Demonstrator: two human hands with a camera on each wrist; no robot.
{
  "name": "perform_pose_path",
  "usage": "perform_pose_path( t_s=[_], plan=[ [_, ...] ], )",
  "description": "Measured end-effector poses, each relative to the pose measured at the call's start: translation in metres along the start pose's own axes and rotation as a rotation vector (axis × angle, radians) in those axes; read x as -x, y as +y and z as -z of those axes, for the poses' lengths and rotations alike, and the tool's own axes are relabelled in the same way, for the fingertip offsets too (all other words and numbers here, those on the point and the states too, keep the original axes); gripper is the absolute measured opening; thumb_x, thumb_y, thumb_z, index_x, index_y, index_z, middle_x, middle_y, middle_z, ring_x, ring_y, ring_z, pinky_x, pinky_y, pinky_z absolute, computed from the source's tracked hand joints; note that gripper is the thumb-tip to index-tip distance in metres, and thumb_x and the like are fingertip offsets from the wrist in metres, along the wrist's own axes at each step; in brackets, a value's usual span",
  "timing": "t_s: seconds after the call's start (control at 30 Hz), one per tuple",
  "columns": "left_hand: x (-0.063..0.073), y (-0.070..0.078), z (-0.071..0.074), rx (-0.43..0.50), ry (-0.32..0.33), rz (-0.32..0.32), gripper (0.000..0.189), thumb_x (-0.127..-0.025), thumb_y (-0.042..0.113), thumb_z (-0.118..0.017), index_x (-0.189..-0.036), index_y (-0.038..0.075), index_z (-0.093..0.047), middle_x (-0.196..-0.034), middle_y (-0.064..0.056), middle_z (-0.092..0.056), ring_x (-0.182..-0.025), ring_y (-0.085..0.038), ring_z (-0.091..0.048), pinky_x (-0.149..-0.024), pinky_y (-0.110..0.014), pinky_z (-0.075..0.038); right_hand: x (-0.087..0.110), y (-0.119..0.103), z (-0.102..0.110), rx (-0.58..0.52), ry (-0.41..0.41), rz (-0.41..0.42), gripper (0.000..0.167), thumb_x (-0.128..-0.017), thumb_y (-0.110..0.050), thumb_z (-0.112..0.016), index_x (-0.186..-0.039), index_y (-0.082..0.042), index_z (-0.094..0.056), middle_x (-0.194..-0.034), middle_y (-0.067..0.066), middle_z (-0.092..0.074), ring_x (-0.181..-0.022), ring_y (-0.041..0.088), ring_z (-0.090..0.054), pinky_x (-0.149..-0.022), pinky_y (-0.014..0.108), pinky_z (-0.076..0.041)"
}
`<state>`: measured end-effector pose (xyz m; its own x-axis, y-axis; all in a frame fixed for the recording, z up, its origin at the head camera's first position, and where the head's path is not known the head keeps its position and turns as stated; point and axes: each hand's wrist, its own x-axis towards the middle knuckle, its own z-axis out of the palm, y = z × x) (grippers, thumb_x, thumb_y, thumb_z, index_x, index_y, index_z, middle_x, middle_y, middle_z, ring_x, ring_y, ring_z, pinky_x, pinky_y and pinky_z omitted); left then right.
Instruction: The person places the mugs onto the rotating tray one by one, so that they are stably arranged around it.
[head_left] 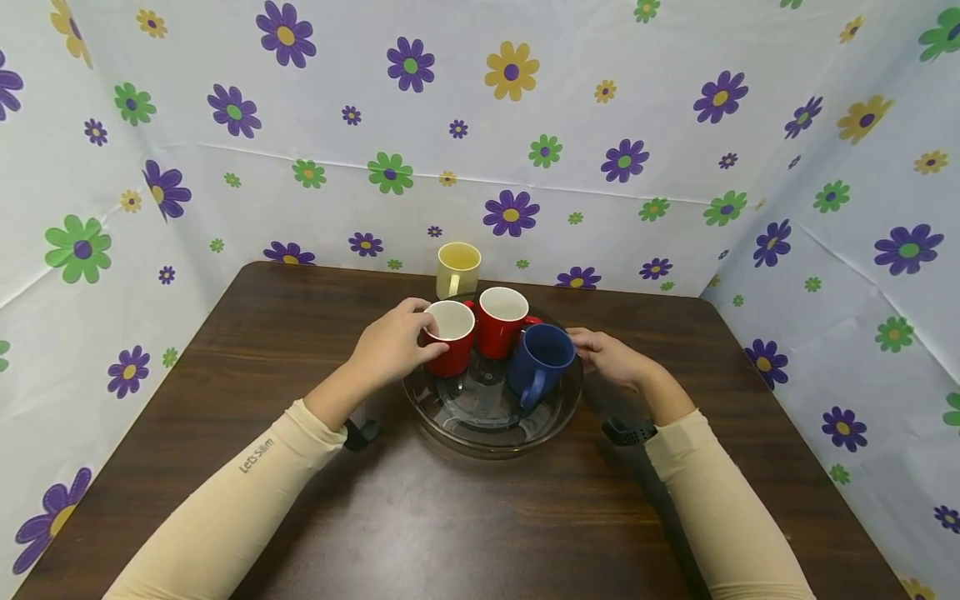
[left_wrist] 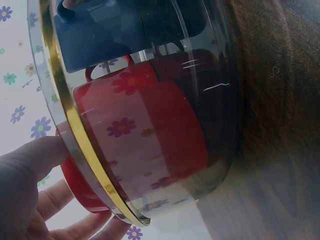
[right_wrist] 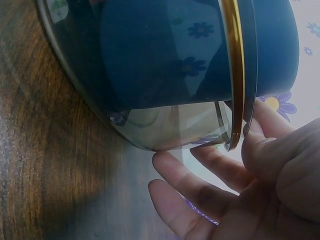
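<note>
A clear, dark-tinted glass bowl [head_left: 489, 451] with a gold-looking rim [left_wrist: 75, 120] stands on the table, holding three mugs. My left hand [head_left: 393, 340] grips the left red mug [head_left: 454, 357], white inside, by its upper part at the bowl's left side. Behind it to the right is another red mug [head_left: 495, 335], its handle pointing right. A blue mug [head_left: 542, 358] leans in the bowl's right side, handle toward me. At the right rim, my right hand [head_left: 611, 358] pinches the bowl edge between thumb and fingers, its other fingers [right_wrist: 175, 172] spread along the outer wall.
A pale yellow mug [head_left: 459, 271] stands on the dark wooden table [head_left: 480, 525] just behind the bowl. Flower-printed white sheets [head_left: 450, 150] hang at the back and both sides of the table.
</note>
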<state>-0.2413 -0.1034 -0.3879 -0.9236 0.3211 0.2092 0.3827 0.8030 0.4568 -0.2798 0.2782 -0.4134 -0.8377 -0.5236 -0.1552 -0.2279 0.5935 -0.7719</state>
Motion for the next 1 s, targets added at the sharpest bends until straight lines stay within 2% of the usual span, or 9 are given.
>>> perform_pose_path(
  t_s=[0.43,0.53,0.63,0.73,0.83,0.9,1.0],
  plan=[
    [0.000,0.002,-0.003,-0.003,0.007,0.011,0.022,-0.089,0.035,-0.079,-0.089,0.015,-0.069,-0.133,-0.013,-0.058,-0.101,-0.031,-0.066,-0.076,-0.046,-0.057,0.001,-0.004,0.001,-0.002,-0.034,-0.041,0.044,-0.108,-0.001,-0.033,-0.147,-0.005,-0.052,-0.159,0.019,-0.033,-0.137,0.046,-0.039,-0.099,0.063,-0.048],
    [0.003,0.002,-0.002,-0.034,-0.008,0.004,0.028,-0.090,0.034,-0.079,-0.102,0.011,-0.068,-0.138,-0.016,-0.055,-0.111,-0.035,-0.062,-0.084,-0.051,-0.056,0.000,-0.003,0.000,-0.003,-0.032,-0.043,0.043,-0.108,-0.003,-0.033,-0.147,-0.006,-0.052,-0.158,0.019,-0.034,-0.135,0.046,-0.040,-0.099,0.064,-0.047],
    [0.009,0.008,0.002,-0.123,-0.001,-0.016,0.045,-0.090,0.035,-0.078,-0.123,0.009,-0.064,-0.146,-0.019,-0.049,-0.127,-0.039,-0.052,-0.093,-0.057,-0.052,-0.002,-0.002,-0.001,-0.007,-0.033,-0.041,0.043,-0.109,-0.004,-0.034,-0.147,-0.008,-0.053,-0.158,0.018,-0.036,-0.134,0.044,-0.041,-0.099,0.062,-0.048],
    [0.016,0.023,0.008,-0.224,0.051,-0.076,0.057,-0.089,0.036,-0.080,-0.134,0.008,-0.059,-0.148,-0.020,-0.047,-0.133,-0.039,-0.047,-0.095,-0.059,-0.049,-0.003,0.000,-0.001,-0.016,-0.030,-0.043,0.043,-0.109,-0.004,-0.034,-0.146,-0.009,-0.054,-0.157,0.017,-0.037,-0.134,0.043,-0.042,-0.099,0.060,-0.048],
    [0.022,0.045,0.010,-0.291,0.086,-0.183,0.053,-0.088,0.036,-0.081,-0.130,0.010,-0.063,-0.139,-0.016,-0.056,-0.129,-0.034,-0.051,-0.090,-0.054,-0.052,-0.003,0.000,-0.001,-0.027,-0.024,-0.044,0.043,-0.109,-0.004,-0.034,-0.147,-0.009,-0.053,-0.158,0.017,-0.037,-0.134,0.042,-0.041,-0.098,0.059,-0.048],
    [0.026,0.060,0.007,-0.322,0.058,-0.263,0.046,-0.089,0.037,-0.079,-0.125,0.012,-0.066,-0.130,-0.011,-0.062,-0.121,-0.030,-0.057,-0.086,-0.048,-0.053,-0.003,0.000,-0.001,-0.034,-0.017,-0.048,0.043,-0.109,-0.005,-0.034,-0.148,-0.010,-0.053,-0.157,0.016,-0.038,-0.133,0.042,-0.042,-0.098,0.058,-0.048],
    [0.027,0.077,-0.003,-0.369,-0.021,-0.352,0.039,-0.092,0.037,-0.076,-0.123,0.016,-0.068,-0.120,-0.005,-0.066,-0.112,-0.024,-0.062,-0.085,-0.043,-0.054,-0.002,-0.001,0.000,-0.038,-0.015,-0.040,0.044,-0.110,-0.008,-0.034,-0.150,-0.012,-0.049,-0.155,0.017,-0.040,-0.132,0.042,-0.043,-0.096,0.056,-0.049]
  ],
)
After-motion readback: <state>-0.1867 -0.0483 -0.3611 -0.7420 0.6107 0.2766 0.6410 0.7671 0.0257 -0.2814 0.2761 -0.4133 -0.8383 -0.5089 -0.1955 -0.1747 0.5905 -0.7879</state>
